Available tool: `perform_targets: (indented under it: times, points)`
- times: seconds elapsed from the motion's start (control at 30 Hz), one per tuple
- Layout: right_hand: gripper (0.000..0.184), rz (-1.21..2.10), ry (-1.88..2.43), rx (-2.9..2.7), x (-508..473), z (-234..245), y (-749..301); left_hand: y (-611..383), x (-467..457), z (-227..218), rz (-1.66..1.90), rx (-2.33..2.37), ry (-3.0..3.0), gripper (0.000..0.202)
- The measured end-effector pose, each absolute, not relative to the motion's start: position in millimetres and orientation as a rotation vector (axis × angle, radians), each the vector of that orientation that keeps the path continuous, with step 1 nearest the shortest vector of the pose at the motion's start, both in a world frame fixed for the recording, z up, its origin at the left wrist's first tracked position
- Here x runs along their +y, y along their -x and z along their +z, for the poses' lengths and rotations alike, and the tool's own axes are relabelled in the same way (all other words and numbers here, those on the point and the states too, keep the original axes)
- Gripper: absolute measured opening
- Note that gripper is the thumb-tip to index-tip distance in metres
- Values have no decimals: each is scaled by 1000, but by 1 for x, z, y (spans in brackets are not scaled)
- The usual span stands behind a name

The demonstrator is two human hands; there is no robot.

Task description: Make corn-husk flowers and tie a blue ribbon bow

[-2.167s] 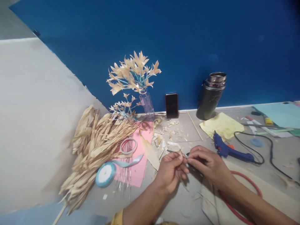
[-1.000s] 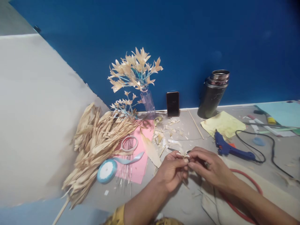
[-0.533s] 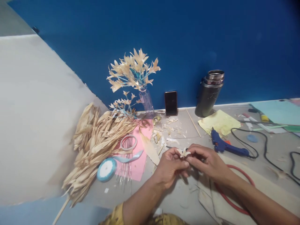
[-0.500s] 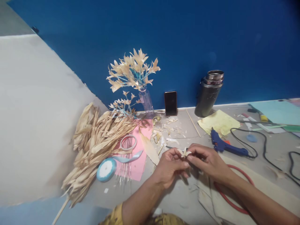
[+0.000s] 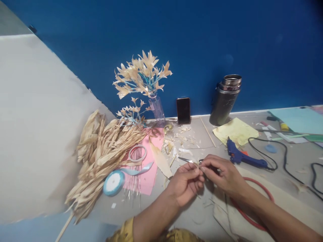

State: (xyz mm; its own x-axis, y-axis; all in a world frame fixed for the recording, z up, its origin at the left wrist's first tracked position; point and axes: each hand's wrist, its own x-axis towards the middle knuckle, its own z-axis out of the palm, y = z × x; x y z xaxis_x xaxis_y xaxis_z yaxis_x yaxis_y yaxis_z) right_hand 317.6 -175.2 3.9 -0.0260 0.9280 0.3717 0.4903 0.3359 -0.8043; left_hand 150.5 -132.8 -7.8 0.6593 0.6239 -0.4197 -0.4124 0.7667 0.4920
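Note:
Between the fingertips of both hands is a small pale corn-husk flower (image 5: 198,164), mostly covered by the fingers. My left hand (image 5: 185,181) pinches it from the left, palm turned partly up. From the right, my right hand (image 5: 220,173) pinches it with thumb and forefinger. Just beyond the hands lie scissors (image 5: 186,160), their blades pointing left and the handles partly hidden. A blue glue gun (image 5: 243,157) rests to the right of my right hand. Left of my left hand lies a loose husk piece (image 5: 161,162) on pink paper (image 5: 150,183).
A bundle of dried husks (image 5: 101,158) lies at left, beside a blue ribbon roll (image 5: 113,183) and a tape ring (image 5: 137,153). Behind stand a vase (image 5: 156,109) of husk flowers, a phone (image 5: 183,111) and a steel flask (image 5: 225,101). A black cord (image 5: 285,154) runs at right.
The flower has turned between my fingers, and its spread petals are now less visible. My left palm has rolled upward slightly. More of the scissors shows beyond the hands.

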Motion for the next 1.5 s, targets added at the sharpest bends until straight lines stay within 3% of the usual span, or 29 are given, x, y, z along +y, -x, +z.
perform_targets:
  times: [0.57,0.83,1.0,1.17,1.5]
  points:
    - [19,746,1279,-1790,-176,2,-317,-152,-130,-3,806,868,-675,43]
    - [16,1019,1276,-1675,-177,13,-313,-151,-129,-5,835,822,-669,46]
    - [25,1275,1193,-1539,-177,9,-312,-150,-126,-2,862,832,-653,52]
    - [46,1462,1069,-1431,-176,4,-313,-148,-126,0,823,804,-693,51]
    - [47,1652,976,-1279,-179,16,-308,-149,-130,7,743,759,-764,47]
